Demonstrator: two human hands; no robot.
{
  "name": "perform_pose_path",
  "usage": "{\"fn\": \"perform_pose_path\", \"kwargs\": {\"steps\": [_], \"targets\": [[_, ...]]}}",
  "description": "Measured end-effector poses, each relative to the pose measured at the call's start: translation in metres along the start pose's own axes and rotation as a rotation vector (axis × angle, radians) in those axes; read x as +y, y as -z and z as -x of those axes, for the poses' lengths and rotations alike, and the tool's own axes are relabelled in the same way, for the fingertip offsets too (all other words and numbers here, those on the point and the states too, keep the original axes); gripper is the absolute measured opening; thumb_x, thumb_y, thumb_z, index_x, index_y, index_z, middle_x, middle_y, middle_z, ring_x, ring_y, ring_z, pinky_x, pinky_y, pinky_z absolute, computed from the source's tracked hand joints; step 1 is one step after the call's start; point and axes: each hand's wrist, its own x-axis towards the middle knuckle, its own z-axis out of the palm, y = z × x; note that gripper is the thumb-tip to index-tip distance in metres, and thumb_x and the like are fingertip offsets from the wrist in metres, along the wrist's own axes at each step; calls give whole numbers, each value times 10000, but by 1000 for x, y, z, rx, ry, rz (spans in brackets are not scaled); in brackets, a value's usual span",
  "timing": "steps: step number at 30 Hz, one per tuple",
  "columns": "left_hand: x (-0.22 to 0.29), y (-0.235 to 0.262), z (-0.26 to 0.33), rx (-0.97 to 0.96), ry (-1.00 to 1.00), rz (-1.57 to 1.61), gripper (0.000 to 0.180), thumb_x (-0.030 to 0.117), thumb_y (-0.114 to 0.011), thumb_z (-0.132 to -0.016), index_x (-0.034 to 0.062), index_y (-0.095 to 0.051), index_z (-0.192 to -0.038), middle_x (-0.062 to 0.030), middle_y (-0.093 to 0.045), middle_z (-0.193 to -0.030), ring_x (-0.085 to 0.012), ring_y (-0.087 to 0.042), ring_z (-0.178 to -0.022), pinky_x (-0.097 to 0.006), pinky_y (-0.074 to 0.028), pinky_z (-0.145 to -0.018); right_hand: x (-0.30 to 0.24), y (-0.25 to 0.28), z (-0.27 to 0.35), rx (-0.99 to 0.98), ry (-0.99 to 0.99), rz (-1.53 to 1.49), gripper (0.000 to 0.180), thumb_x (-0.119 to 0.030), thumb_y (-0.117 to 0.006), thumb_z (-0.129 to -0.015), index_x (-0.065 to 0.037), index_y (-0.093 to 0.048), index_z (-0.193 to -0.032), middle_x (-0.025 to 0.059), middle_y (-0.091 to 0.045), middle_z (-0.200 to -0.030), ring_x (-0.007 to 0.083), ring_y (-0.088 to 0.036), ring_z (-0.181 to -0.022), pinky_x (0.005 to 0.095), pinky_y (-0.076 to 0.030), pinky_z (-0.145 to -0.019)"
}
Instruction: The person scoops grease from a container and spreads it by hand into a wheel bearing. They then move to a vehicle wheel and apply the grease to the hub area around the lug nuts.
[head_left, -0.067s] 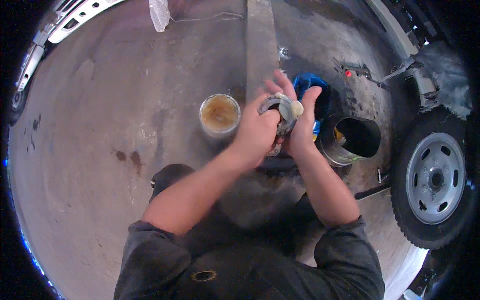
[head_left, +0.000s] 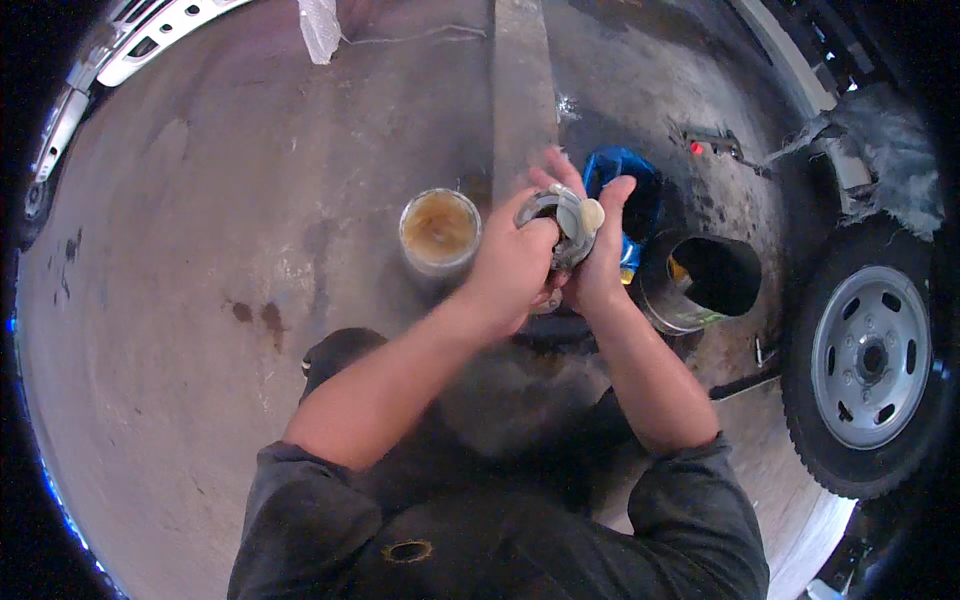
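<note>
Both hands close on a round grey metal part (head_left: 560,218) held above the concrete floor (head_left: 200,300): the left hand (head_left: 512,265) wraps it from the left, the right hand (head_left: 600,262) from the right, its fingertips beside a pale knob on the part. Just left stands an open jar of tan paste (head_left: 439,228). Right of the hands lie a blue cloth (head_left: 620,170) and an open dark can (head_left: 705,280), with a vehicle wheel (head_left: 865,355) beyond.

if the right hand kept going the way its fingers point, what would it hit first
Probably the blue object on the floor just past the fingertips of the right hand, which points up the picture while holding a round metal part with the left hand. Depth is unclear; it might pass above it.
</note>
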Motion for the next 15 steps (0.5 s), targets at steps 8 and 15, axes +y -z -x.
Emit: {"fn": "perform_pose_path", "kwargs": {"steps": [8, 15], "targets": [[-20, 7, -8, 257, -600, -589, 189, 19, -487, -801, 12, -542, -981, -130, -598, -775, -254, -579, -655, -378, -451, -621, -22, -16, 2, 155, 251, -43, 940, -758, -98, -879, -4, -496, -1275, 194, -560, -1238, 333, -577, -1090, 445, -438, -965], [-21, 1, -4, 116, -657, -795, 234, 5, -512, -775, -19, -529, -1008, -202, -627, -854, -332, -621, -806, -408, -479, -737, -24, -7, -5, 175, -16, -19, 837, -665, -169, -947, 43, -501, -1245, 215, -547, -1247, 365, -620, -1047, 440, -513, -881]]}}
